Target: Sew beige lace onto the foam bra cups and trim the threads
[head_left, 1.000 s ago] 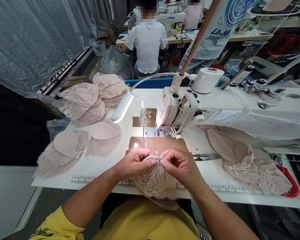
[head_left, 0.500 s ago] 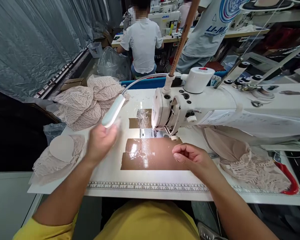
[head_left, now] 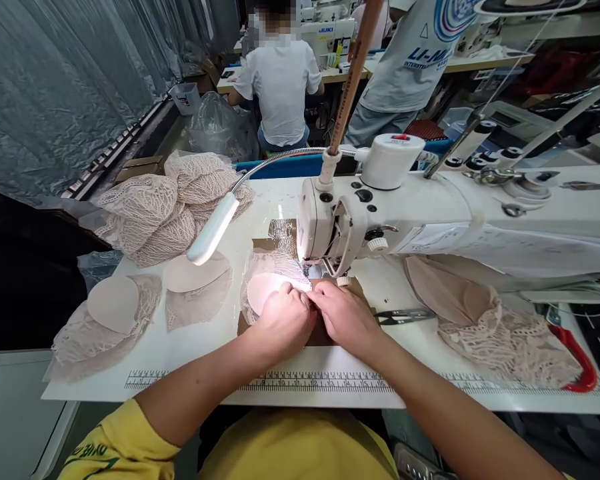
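My left hand and my right hand rest side by side on a beige lace-covered bra cup, pinching its edge just in front of the needle of the white sewing machine. Fingers of both hands are curled closed on the fabric. The cup lies on the brown plate under the lit needle area. A white gooseneck lamp hangs to the left of the hands.
Two more cups on lace lie left on the white table; a heap of lace cups sits behind. Scissors and sewn pieces lie right. Two people work at far tables.
My left hand reached left toward the cups, then came back; a fresh cup now lies at the needle with both hands on it. The lace piece held a second ago is gone from view.
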`<state>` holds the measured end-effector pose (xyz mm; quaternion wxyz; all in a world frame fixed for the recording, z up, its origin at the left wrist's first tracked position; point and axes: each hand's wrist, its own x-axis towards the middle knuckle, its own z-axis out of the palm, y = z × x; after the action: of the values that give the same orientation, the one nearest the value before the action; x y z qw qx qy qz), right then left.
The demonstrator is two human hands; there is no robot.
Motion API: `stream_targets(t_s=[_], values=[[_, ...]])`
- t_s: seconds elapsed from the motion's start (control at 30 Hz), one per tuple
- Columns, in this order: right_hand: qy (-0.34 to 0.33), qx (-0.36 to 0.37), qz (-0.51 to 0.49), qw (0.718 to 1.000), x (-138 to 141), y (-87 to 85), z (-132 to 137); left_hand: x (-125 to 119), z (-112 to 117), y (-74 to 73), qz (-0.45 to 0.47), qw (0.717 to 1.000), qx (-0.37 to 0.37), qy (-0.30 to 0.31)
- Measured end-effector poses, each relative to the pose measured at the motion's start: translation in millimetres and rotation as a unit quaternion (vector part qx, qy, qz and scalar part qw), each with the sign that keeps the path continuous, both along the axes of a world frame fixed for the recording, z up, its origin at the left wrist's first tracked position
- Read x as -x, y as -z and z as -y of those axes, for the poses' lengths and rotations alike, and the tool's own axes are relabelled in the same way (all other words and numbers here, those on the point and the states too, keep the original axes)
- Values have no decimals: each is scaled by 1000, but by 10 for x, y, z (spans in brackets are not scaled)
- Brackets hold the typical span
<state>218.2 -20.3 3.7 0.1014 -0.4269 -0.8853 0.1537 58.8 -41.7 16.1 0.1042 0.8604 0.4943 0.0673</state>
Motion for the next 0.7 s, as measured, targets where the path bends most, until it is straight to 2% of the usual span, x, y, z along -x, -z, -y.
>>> stream_targets(t_s=[0.07, 0.13, 0.2, 0.3, 0.4, 0.5, 0.7], values=[[-2, -21, 39, 999, 10, 20, 13, 104, -36, -125, 42, 997, 54, 31], [-7, -40, 58, 997, 10, 25, 11, 195, -84, -165, 94, 992, 72, 52], [-6, -58, 70, 996, 9, 23, 2, 258, -124, -96, 119, 991, 27, 53], [2, -73, 92, 993, 18, 20, -14, 301, -160, 118, 92, 992, -52, 66], [20, -83, 107, 991, 43, 28, -29, 320, -210, 280, 64, 992, -74, 83], [40, -93, 110, 989, 74, 46, -46, 337, -305, 320, 71, 991, -70, 92], [61, -91, 110, 988, 114, 66, -59, 370, -453, 295, 78, 989, -73, 103]])
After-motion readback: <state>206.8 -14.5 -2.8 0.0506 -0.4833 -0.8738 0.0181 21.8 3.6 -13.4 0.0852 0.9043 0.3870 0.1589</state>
